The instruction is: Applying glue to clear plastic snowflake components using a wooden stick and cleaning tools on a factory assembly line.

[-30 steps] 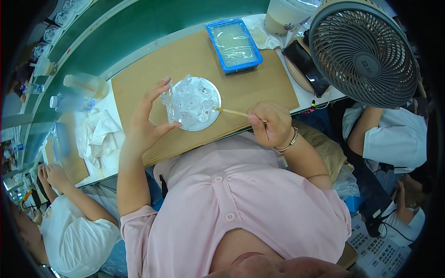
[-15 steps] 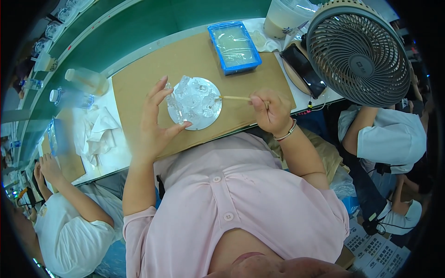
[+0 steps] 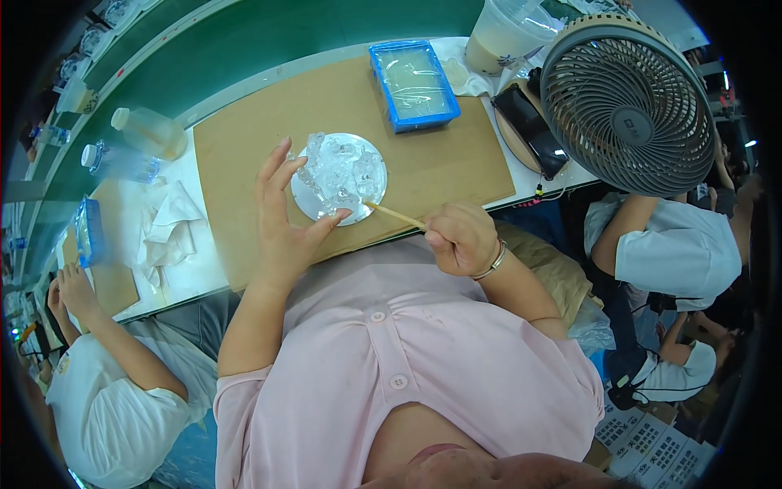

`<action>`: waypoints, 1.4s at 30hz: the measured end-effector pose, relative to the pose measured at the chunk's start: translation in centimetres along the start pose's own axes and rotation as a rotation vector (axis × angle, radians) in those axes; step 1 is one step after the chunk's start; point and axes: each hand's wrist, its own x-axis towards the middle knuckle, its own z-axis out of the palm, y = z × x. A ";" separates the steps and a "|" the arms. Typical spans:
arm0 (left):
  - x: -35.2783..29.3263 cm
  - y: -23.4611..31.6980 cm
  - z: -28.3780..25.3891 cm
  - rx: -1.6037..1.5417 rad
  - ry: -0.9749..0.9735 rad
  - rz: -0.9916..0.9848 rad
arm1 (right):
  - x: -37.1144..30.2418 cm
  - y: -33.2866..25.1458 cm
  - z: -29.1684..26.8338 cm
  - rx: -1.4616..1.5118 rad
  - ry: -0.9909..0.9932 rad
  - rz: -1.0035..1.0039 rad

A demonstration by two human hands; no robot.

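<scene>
A round silvery-white disc [image 3: 377, 198] lies on the cardboard sheet, bearing a cluster of clear, glass-like pieces [image 3: 358, 167]. My left hand [image 3: 285, 216] curves around the left side of the cluster. Its thumb and fingertips press on opposite sides of a clear piece [image 3: 314, 186] at the disc's edge; the exact contact is hard to see through the clear material. In a closed grip, my right hand [image 3: 462, 236] holds a thin tan stick [image 3: 399, 216]. The stick slants up to the left, and its far tip meets the disc's lower right rim beside the clear pieces.
A blue tray [image 3: 415, 85] with a clear film stands farther back on the cardboard [image 3: 244, 163]. A fan [image 3: 631, 114], a dark pouch [image 3: 529, 130] and a plastic tub [image 3: 505, 37] are at right. Bottles [image 3: 151, 134] and white cloths [image 3: 171, 228] lie left, near a co-worker's hands [image 3: 77, 293].
My right hand has moved down and left, and the stick's tip has shifted from the disc's right side to its lower right. The left hand stays nearly in place.
</scene>
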 end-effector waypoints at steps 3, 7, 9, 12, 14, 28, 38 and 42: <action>-0.2 0.3 0.5 0.009 0.025 -0.004 | -0.2 0.6 0.9 0.010 0.055 -0.023; -0.3 0.4 0.5 0.030 0.032 -0.018 | -0.7 0.4 0.8 0.009 0.073 -0.005; -0.2 0.2 0.3 0.032 0.025 -0.016 | -0.9 0.2 0.2 0.024 0.080 0.011; 0.7 0.1 -1.0 0.011 -0.025 0.030 | -1.1 0.1 -0.6 -0.031 0.083 0.046; 1.5 -0.1 -2.6 -0.010 -0.124 0.045 | -0.9 0.3 -0.7 -0.056 0.075 0.066; 1.3 -1.7 -3.0 0.046 -0.158 0.027 | 0.1 0.0 -0.7 -0.037 0.046 0.057; 0.5 -0.4 -2.3 0.116 -0.014 0.016 | -0.3 -1.2 -0.6 0.023 -0.006 0.008; 0.2 0.2 -1.6 0.137 0.012 0.046 | 0.1 -1.4 -0.4 0.047 -0.022 -0.007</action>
